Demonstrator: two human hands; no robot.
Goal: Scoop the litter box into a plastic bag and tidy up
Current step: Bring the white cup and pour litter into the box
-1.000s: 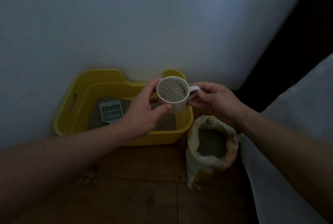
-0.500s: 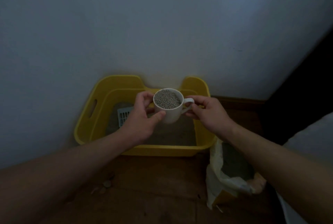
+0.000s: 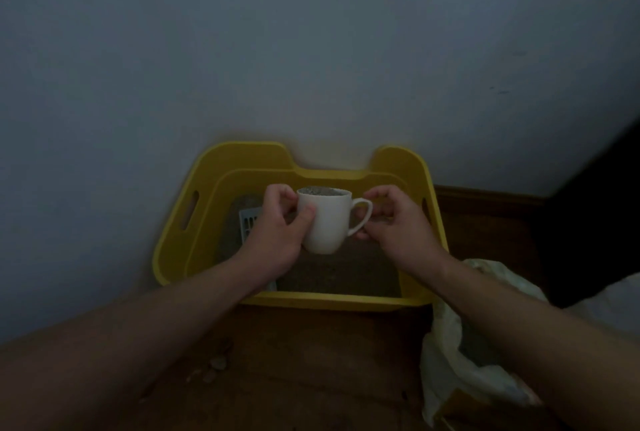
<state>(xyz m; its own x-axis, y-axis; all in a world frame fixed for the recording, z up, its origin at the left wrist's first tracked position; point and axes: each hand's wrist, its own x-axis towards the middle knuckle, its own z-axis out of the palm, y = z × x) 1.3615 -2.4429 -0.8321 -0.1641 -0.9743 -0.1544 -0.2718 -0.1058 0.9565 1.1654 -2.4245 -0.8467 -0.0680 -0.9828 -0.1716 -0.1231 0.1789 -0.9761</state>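
Hovering above the yellow litter box (image 3: 429,188), a white mug (image 3: 327,222) hangs apart from every wall of the box. The box backs onto the room wall (image 3: 311,49), with the plastic bag (image 3: 446,344) just beside its front right corner. Left hand (image 3: 277,233) wraps the mug body; right hand (image 3: 398,222) pinches the handle. Mug tilted slightly away, grey granules at brim.

Head view, sole camera: we look forward and down from head height, close over the yellow plastic tub (image 3: 329,175) on the wooden floor (image 3: 311,361), facing the pale wall (image 3: 311,49).
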